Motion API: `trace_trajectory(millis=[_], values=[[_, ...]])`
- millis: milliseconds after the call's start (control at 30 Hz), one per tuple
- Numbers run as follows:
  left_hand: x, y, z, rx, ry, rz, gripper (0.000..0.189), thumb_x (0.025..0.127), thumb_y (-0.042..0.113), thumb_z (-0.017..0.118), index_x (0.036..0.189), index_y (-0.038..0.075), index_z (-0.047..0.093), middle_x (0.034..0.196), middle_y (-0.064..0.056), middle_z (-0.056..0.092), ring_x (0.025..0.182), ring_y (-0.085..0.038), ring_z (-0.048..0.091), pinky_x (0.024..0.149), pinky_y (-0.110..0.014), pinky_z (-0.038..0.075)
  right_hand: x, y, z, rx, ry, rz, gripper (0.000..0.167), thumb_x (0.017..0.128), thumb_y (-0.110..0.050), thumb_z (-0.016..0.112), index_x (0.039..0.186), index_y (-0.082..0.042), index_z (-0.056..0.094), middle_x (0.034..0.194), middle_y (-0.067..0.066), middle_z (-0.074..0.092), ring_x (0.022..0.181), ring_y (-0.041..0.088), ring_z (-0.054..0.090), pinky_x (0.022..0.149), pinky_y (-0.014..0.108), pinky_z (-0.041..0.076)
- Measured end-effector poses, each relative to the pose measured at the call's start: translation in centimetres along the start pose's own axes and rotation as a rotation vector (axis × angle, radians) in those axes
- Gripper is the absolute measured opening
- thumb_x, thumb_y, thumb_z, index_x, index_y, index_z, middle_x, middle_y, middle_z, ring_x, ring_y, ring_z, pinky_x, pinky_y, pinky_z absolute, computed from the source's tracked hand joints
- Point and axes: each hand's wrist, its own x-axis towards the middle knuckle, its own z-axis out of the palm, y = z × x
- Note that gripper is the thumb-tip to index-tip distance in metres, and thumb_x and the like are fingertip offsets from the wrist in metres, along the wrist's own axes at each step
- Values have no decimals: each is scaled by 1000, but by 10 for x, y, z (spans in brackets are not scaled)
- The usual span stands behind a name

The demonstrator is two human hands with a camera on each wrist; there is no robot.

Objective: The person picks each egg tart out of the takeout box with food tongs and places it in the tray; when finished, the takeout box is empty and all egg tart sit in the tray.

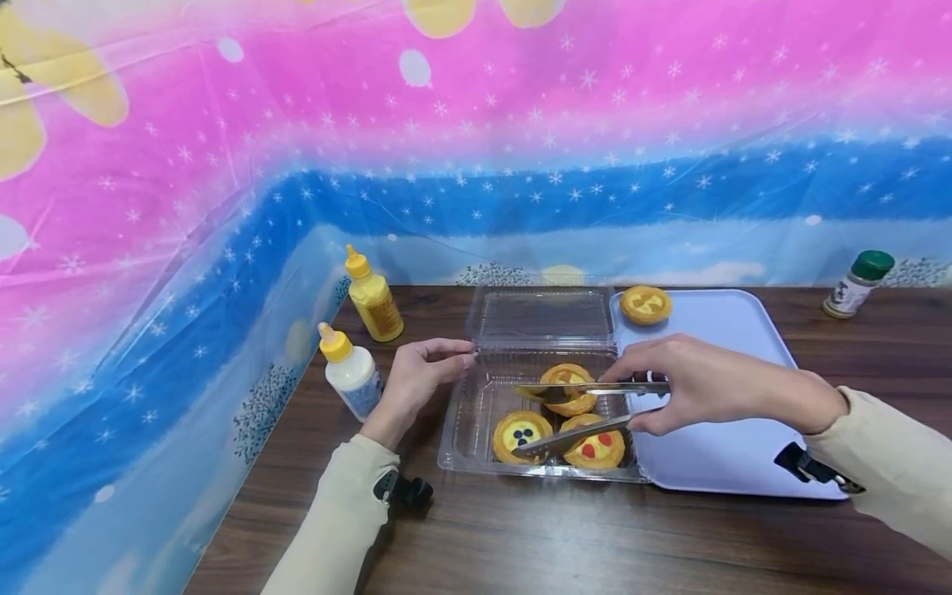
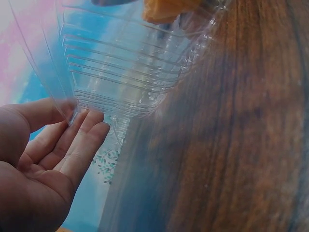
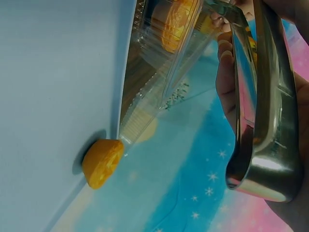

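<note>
My left hand (image 1: 412,380) pinches the left edge of an open clear plastic container (image 1: 470,421) between thumb and fingers; the left wrist view shows its fingertips at the ribbed plastic. Inside lie three egg tarts: one with dark blue berries (image 1: 509,428), one with red pieces (image 1: 606,451), and a plainer tart (image 1: 569,373) behind them. With my right hand (image 1: 702,382) I hold metal tongs (image 3: 275,140), their arms spread above the tarts. The tongs' upper arm crosses the rear tart in the head view, and the lower tip overlaps the berry tart.
A pale lilac tray (image 1: 717,318) adjoins the container, with another egg tart (image 1: 645,304) at its far left corner. Yellow (image 1: 377,306) and white (image 1: 355,384) squeeze bottles stand at left. A green-capped shaker (image 1: 855,289) is far right. A patterned cloth (image 1: 521,198) hangs behind the table.
</note>
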Motion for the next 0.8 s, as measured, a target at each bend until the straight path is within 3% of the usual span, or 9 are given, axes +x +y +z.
trace_trajectory(millis=[200, 800], values=[[1, -1, 0, 2, -3, 2, 22, 97, 1, 75, 119, 0, 78, 118, -13, 77, 104, -22, 75, 93, -36, 61, 4, -1, 4, 3, -16, 10, 42, 89, -24, 87, 128, -14, 75, 122, -6, 73, 107, 10, 69, 85, 38, 61], [1, 0, 0, -3, 2, 1, 22, 97, 1, 76, 119, 0, 79, 116, -13, 77, 102, -21, 75, 92, -35, 61, 11, -6, 9, 15, -57, 30, 44, 89, -26, 88, 129, -10, 74, 122, -3, 72, 103, 14, 69, 81, 35, 61]])
